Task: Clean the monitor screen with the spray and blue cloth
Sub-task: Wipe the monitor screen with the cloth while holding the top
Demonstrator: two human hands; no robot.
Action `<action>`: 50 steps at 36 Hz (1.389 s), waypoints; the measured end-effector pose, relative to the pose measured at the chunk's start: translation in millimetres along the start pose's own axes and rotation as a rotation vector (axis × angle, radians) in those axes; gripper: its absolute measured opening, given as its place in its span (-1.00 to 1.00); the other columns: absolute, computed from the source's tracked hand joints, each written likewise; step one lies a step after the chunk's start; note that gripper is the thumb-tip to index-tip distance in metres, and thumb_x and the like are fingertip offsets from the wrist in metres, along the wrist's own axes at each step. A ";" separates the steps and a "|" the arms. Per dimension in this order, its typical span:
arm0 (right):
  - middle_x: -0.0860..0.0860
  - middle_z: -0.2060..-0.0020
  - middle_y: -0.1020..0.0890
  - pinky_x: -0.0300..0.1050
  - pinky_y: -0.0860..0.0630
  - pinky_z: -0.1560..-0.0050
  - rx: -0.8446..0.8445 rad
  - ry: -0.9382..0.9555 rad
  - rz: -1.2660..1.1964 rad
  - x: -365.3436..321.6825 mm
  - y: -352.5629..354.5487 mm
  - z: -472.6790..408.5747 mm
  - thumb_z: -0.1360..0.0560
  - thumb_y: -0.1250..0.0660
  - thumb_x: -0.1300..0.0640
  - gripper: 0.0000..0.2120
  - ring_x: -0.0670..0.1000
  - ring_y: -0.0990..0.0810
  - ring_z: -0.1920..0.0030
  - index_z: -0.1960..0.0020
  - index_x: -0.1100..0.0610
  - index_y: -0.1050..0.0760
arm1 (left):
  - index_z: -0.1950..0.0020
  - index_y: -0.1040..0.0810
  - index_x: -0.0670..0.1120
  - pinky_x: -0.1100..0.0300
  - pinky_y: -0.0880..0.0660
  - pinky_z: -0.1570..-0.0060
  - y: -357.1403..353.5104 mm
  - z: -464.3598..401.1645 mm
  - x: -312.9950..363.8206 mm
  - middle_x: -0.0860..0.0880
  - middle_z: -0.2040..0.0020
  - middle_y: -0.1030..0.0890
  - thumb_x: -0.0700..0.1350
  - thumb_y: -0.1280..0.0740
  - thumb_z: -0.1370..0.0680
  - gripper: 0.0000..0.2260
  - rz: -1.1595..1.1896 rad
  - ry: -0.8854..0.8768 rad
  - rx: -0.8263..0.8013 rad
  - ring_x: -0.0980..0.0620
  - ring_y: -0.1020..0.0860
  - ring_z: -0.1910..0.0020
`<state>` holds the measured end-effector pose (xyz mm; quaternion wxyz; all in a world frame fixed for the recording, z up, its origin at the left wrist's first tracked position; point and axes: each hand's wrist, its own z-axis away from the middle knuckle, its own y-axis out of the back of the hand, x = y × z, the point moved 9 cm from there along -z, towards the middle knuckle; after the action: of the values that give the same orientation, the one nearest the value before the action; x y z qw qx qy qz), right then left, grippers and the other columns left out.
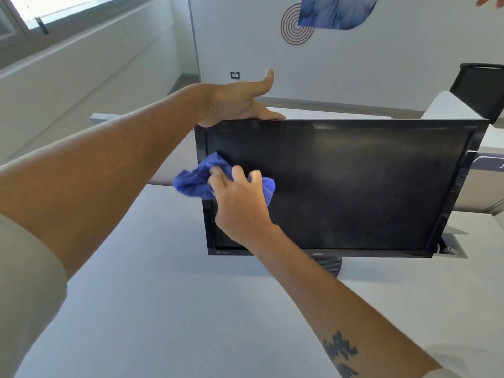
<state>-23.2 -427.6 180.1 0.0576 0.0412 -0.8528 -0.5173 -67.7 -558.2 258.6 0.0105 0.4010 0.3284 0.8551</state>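
Observation:
A black monitor [354, 184] stands on a white desk [174, 309], its dark screen facing me. My right hand [240, 203] presses a bunched blue cloth [195, 180] against the left part of the screen, close to the left bezel. My left hand [240, 105] grips the monitor's top left corner, thumb raised, fingers going over the top edge. The spray is not in view.
The monitor's round stand [328, 264] rests on the desk. A cable hatch [451, 249] opens in the desk at the right. Behind the monitor lie another desk and a black chair [482, 91]. A wall with a blue decoration [335, 12] is farther back.

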 end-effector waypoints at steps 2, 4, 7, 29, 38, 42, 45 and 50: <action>-0.04 -0.36 -0.62 0.09 -0.29 0.03 -0.080 0.051 0.044 -6.5 -20.4 22.2 -0.36 -0.42 0.17 -0.57 0.12 -0.52 -0.04 -0.24 0.11 -0.57 | -0.38 -0.62 0.37 -0.30 0.32 -0.59 2.0 2.2 2.3 0.08 -0.78 -0.04 0.60 0.28 -0.53 -0.18 -0.005 -0.007 0.056 -0.03 0.09 -0.75; -0.03 -0.41 -0.59 0.09 -0.36 0.01 -0.147 0.107 0.094 -12.2 -37.5 43.4 -0.39 -0.42 0.12 -0.58 0.11 -0.53 -0.08 -0.25 0.09 -0.56 | -0.35 -0.65 0.36 -0.33 0.36 -0.59 2.7 0.4 -0.6 0.06 -0.78 -0.03 0.61 0.28 -0.51 -0.17 0.002 -0.003 0.052 -0.02 0.12 -0.75; -0.03 -0.45 -0.59 0.07 -0.38 -0.02 -0.151 0.188 0.159 -11.8 -48.6 59.6 -0.45 -0.35 0.11 -0.66 0.10 -0.52 -0.11 -0.23 0.07 -0.56 | -0.34 -0.66 0.37 -0.36 0.38 -0.56 -0.9 1.4 0.2 0.08 -0.78 -0.04 0.64 0.26 -0.48 -0.16 0.019 0.003 0.020 0.01 0.13 -0.75; 0.01 -0.61 -0.41 0.40 -0.35 -0.47 0.551 -0.744 0.035 253.7 43.2 133.4 -0.64 -0.32 0.15 -0.58 0.20 -0.39 -0.57 -0.50 0.08 -0.52 | -0.39 -0.65 0.32 -0.28 0.30 -0.57 -4.7 9.2 13.1 0.08 -0.75 -0.16 0.61 0.24 -0.52 -0.17 0.052 -0.013 0.061 0.07 0.11 -0.74; 0.24 -0.70 -0.23 0.29 -0.04 -0.73 0.527 -0.559 -0.137 194.7 -1.2 103.2 -0.82 -0.02 0.10 -0.50 0.30 -0.13 -0.73 -0.72 0.22 -0.13 | -0.36 -0.65 0.34 -0.24 0.35 -0.56 -2.7 8.6 8.3 0.13 -0.73 -0.21 0.61 0.24 -0.53 -0.19 0.057 0.007 0.065 0.12 0.10 -0.74; 0.16 -0.71 -0.23 0.20 0.12 -0.73 0.265 -0.122 -0.128 104.9 -48.1 90.5 -0.65 -0.27 0.24 -0.37 0.16 0.03 -0.76 -0.69 0.16 -0.21 | -0.35 -0.65 0.37 -0.19 0.38 -0.57 -3.8 10.3 1.8 0.18 -0.72 -0.22 0.64 0.21 -0.51 -0.20 0.086 0.016 0.041 0.20 0.05 -0.71; 0.08 -0.73 -0.23 0.12 0.09 -0.75 0.098 0.271 0.016 56.8 -76.5 105.8 -0.61 -0.21 0.32 -0.33 0.09 0.06 -0.76 -0.71 0.14 -0.22 | -0.30 -0.69 0.35 -0.20 0.37 -0.58 -2.0 10.6 2.8 0.13 -0.72 -0.23 0.62 0.25 -0.52 -0.17 0.064 -0.002 0.067 0.14 0.01 -0.72; -0.03 -0.74 -0.11 0.14 0.11 -0.73 0.114 0.150 0.070 99.6 -55.0 105.3 -0.54 -0.18 0.34 -0.28 0.05 0.06 -0.76 -0.68 0.01 -0.29 | -0.39 -0.64 0.32 -0.12 0.26 -0.60 -5.7 10.7 6.2 0.13 -0.73 -0.21 0.60 0.24 -0.54 -0.19 0.059 -0.015 0.080 0.09 -0.03 -0.72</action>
<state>-136.0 -373.5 88.6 0.1368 0.0530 -0.8751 -0.4612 -66.0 -546.1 264.5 -0.0286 0.4170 0.3504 0.8382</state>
